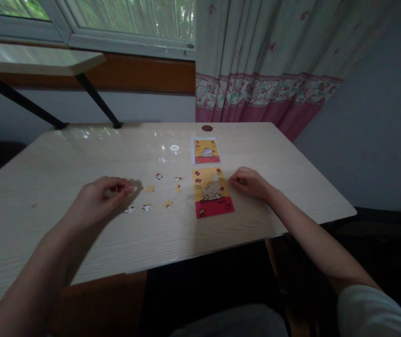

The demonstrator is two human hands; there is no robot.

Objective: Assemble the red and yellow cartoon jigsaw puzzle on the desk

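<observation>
A partly assembled jigsaw puzzle (214, 206), yellow above and red below, lies on the table with a bare gap in its middle. Several loose puzzle pieces (146, 208) are spread to its left, white, yellow and red. Over the left side of these pieces my left hand (104, 194) is raised, thumb and fingers pinched together; what is between the fingertips, if anything, is too small to make out. My right hand (251, 182) rests on the table with curled, closed fingers, its fingertips at the puzzle's right edge. Whether they hold anything is hidden.
Behind the puzzle lies a small reference picture (206, 150) with the same design. The pale wooden table (291, 173) has a round cable hole (207, 128) at its back edge. A raised shelf (46, 61) stands back left, near the window. A curtain (256, 61) hangs behind.
</observation>
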